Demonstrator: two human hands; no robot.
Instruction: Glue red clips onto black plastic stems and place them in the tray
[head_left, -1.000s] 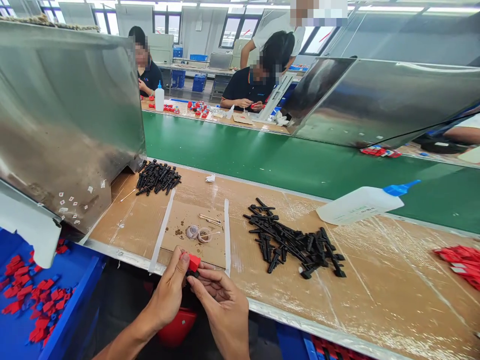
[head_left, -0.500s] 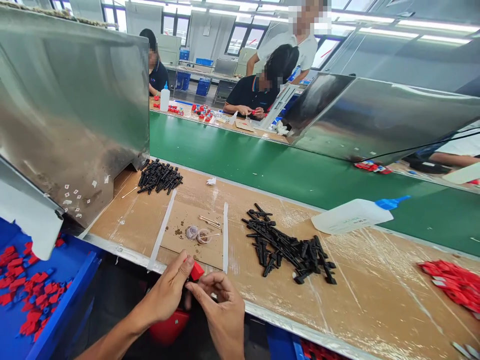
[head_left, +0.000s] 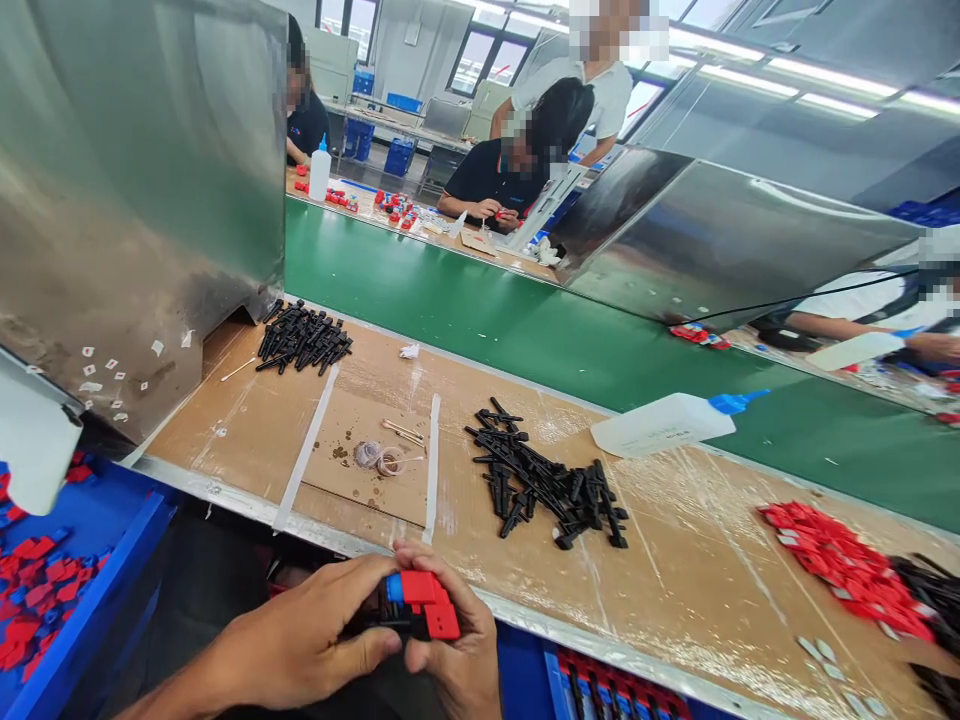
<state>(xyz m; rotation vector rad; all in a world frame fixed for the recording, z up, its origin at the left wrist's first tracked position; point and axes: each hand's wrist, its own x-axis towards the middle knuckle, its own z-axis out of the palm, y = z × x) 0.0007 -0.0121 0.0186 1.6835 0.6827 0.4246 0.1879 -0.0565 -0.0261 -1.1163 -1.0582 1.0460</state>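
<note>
Between my hands is a small plastic assembly (head_left: 424, 598) of red, blue and black parts, held low in front of the table edge. My left hand (head_left: 300, 625) grips its dark side, thumb along the black part. Wrapped round the red end is my right hand (head_left: 461, 635), its fingers behind and its thumb below. Just beyond my hands a cardboard square (head_left: 352, 500) lies on the table, bearing two small round containers, brown spots and cotton swabs (head_left: 405, 433). To its right spreads a pile of black stick-like parts (head_left: 540, 480).
Another black pile (head_left: 304, 335) sits at the back left by a metal panel (head_left: 150, 200). A white bottle (head_left: 660, 425) lies tilted at the green belt (head_left: 450, 310). Red parts (head_left: 840, 565) are heaped at right. A blue bin (head_left: 127, 560) stands at left. Co-workers sit across the belt.
My hands have closed together round the assembly, which now shows red, blue and black parts instead of only a red block. The view has shifted to the right.
</note>
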